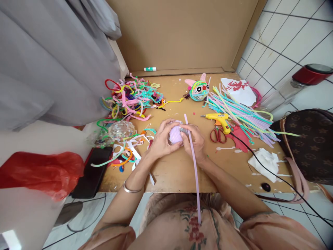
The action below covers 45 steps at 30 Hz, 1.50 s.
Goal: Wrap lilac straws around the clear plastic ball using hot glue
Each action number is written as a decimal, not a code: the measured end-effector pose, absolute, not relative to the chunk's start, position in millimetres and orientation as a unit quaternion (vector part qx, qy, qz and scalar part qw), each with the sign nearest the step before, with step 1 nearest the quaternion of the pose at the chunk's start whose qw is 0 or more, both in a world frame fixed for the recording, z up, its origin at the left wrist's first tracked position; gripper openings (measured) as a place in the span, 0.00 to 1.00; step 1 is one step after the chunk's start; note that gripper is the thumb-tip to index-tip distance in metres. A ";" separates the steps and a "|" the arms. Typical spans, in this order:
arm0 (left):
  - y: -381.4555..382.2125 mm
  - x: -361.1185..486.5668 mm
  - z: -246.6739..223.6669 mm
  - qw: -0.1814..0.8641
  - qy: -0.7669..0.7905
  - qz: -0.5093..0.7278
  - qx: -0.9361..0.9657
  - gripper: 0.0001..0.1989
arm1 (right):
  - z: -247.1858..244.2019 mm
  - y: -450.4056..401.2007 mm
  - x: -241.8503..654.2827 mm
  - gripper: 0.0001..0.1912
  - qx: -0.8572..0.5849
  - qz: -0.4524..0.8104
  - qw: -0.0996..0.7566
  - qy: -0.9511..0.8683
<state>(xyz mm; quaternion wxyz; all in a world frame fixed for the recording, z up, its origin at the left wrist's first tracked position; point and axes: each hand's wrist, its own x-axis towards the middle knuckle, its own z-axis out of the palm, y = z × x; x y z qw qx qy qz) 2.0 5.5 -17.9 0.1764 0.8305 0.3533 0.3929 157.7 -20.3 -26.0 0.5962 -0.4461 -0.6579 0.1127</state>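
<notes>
A small ball wrapped in lilac pipe cleaner [175, 134] is held between both hands above the middle of the table. My left hand [164, 139] curves around its left side, thumb below and fingers over the top. At the ball's right side, the bent fingers of my right hand [194, 140] touch it and hold a long lilac pipe cleaner [194, 163]. That strip hangs down past the table edge in front of the clothing. Part of the ball's right side looks clear or silvery. The fingers hide much of its rim.
Tangled pipe cleaners [130, 99] and a clear beaded ball [121, 130] lie left. Behind stands a decorated ball with pink ears [199, 90]. At right are a yellow glue gun [218, 119] with cord, red scissors [218, 135], straight pipe cleaners [241, 114] and a brown bag [309, 142].
</notes>
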 end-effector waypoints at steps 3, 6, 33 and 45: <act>5.4 1.8 -17.3 0.180 0.357 0.389 0.830 0.30 | -25.0 -20.7 158.1 0.09 -0.444 0.109 0.598 -0.658; 5.5 1.7 -17.4 0.181 0.359 0.389 0.829 0.30 | -24.2 -21.1 158.2 0.08 -0.432 0.105 0.605 -0.660; 2.8 5.4 -15.8 0.181 0.354 0.386 0.833 0.31 | -18.6 -16.3 164.6 0.07 -0.476 0.092 0.550 -0.680; 1.4 7.2 -16.8 0.136 0.342 0.382 0.848 0.30 | -14.3 -14.6 167.9 0.06 -0.481 0.090 0.508 -0.709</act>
